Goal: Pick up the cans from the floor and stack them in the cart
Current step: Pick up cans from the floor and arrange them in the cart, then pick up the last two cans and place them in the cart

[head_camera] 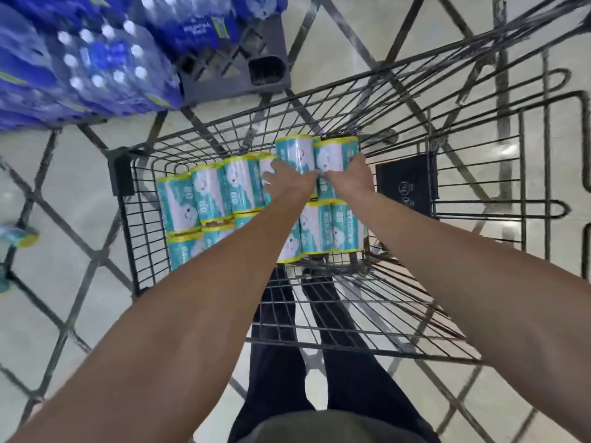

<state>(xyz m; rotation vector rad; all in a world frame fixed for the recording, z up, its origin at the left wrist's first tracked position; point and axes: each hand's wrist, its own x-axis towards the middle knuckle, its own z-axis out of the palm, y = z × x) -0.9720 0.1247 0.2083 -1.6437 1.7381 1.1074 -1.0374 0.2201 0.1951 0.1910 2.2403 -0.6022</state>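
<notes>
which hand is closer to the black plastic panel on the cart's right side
Right. The right hand grips a can just beside the black panel, with a narrow gap between them. The left hand is farther off, on the neighbouring can beyond the right hand.

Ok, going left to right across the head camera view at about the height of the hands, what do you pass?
Can on the floor → cart's left wall → row of cans lying in the cart → left hand → right hand → dark plaque on the cart.
</notes>
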